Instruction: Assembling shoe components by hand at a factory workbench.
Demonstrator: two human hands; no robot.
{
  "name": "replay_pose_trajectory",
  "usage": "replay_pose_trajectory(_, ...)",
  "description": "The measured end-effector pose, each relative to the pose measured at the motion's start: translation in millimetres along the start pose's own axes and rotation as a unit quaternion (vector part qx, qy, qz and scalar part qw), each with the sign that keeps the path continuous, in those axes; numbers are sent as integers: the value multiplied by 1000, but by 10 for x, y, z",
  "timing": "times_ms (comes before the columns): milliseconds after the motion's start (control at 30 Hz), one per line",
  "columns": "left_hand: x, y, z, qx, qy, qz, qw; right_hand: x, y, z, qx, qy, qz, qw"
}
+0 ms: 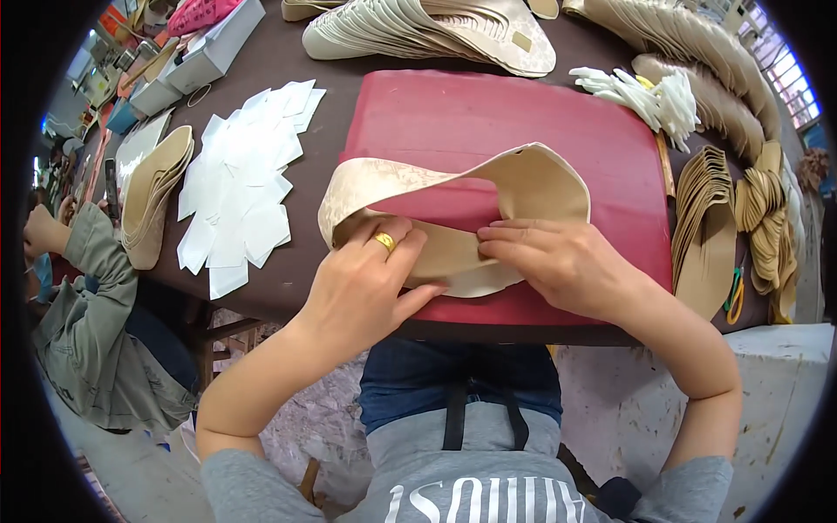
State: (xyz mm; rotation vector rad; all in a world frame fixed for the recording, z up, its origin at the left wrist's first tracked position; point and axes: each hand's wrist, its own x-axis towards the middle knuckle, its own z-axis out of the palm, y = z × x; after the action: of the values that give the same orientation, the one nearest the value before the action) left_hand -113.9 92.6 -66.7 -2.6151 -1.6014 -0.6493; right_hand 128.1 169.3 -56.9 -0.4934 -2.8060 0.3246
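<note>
Both hands, left hand (370,275) and right hand (558,261), press flat, fingers together, on a curved beige fabric shoe-upper piece (453,205) atop a red mat (488,113)

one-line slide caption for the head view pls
Both hands, left hand and right hand, press a curved cream shoe-upper piece onto a red mat, stacked insoles around.

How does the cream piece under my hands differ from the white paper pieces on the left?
The cream piece is one large curved band, lifted and folded on the red mat; the white paper pieces are many, small, angular, lying flat and overlapping on the dark table, untouched. Both are thin sheet cut-outs.
</note>
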Motion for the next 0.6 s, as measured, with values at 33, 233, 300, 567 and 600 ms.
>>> replay_pose_trajectory(33, -1, -33, 6, 4, 0, -8, 1000, 31, 9, 11, 32, 18, 35, 999)
replay_pose_trajectory(233, -104, -176, 6, -15, -22, -46, 999, 57, -85, 88, 48, 61, 82, 994)
replay_pose_trajectory(300, -151, -223, 24, -45, -47, -58, 996, 16, -111, 127, -26, 53, 25, 998)
replay_pose_trajectory(567, -293, -620, 137, 46, -38, 104, 993, 3, 24, 300, -74, -28, -2, 997)
replay_pose_trajectory(600, -305, -634, 102, 43, -61, 99, 992, 23, -10, 315, -69, -38, 4, 997)
